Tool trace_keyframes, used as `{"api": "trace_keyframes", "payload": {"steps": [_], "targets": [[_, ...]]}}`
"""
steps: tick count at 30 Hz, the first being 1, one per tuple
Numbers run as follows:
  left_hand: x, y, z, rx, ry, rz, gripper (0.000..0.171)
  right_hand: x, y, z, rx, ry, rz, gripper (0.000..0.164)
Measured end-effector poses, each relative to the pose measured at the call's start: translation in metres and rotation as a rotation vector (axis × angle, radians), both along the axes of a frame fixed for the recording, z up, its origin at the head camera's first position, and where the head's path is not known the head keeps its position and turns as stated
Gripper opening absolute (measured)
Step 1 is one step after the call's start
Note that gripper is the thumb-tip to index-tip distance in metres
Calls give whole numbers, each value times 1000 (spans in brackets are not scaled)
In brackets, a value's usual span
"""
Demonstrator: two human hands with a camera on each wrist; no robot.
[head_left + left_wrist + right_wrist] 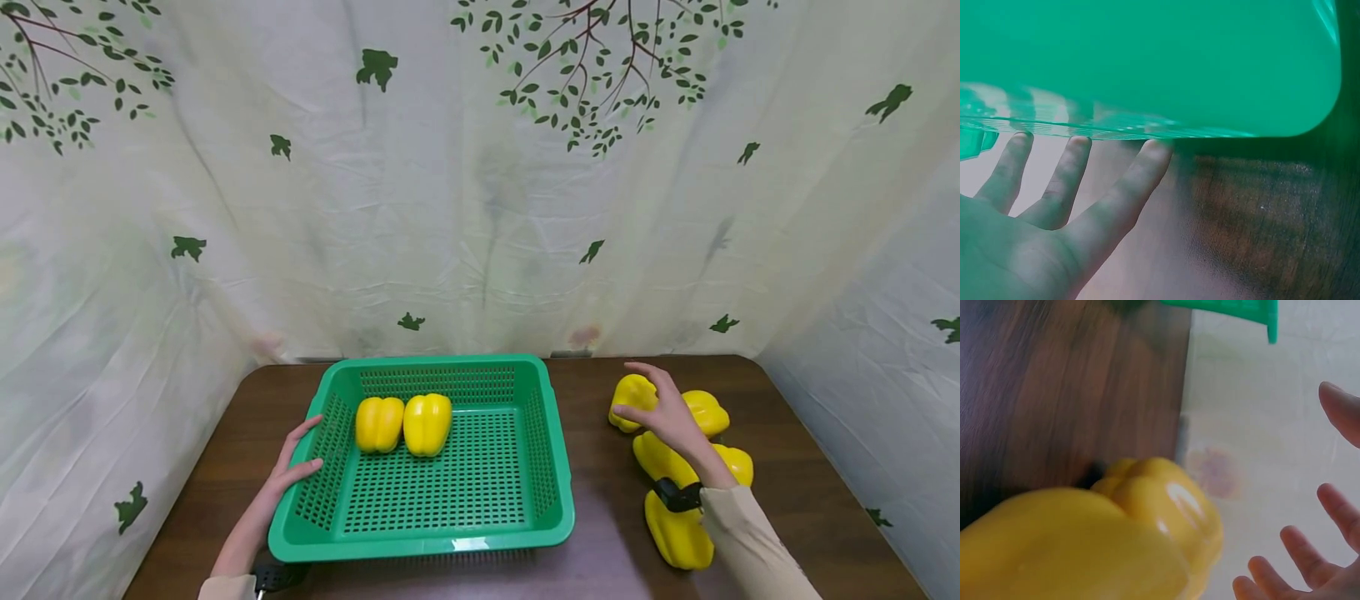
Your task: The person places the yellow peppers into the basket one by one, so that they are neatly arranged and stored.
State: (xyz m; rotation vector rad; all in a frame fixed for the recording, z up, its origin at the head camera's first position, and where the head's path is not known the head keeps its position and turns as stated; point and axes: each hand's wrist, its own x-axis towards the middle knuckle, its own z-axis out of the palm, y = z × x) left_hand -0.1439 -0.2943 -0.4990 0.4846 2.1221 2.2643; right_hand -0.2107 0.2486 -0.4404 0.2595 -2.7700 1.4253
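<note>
A green slotted plastic basket [558, 450] stands on the table, with two yellow bell peppers [427, 425] side by side in its back left part. My left hand [279, 477] is at the basket's left side, fingers spread; in the left wrist view the fingertips meet the basket's wall [1147, 56]. Over the pile of several yellow bell peppers [678, 533] on the right, my right hand [670, 417] hovers with thumb and fingers apart, holding nothing. It is nearest to the back left pepper [632, 390], which it partly covers. The right wrist view shows peppers [1072, 544] below the spread fingers.
The brown wooden table [600, 517] has rounded back corners. A pale cloth [480, 208] printed with leaves and branches hangs behind it and along both sides. My right forearm crosses over part of the pepper pile.
</note>
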Motion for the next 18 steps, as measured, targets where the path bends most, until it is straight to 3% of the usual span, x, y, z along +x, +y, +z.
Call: {"api": "trace_keyframes", "payload": {"steps": [18], "targets": [[-2, 0, -1, 14, 59, -10, 60, -6, 14, -11, 117, -78, -5, 73]]}}
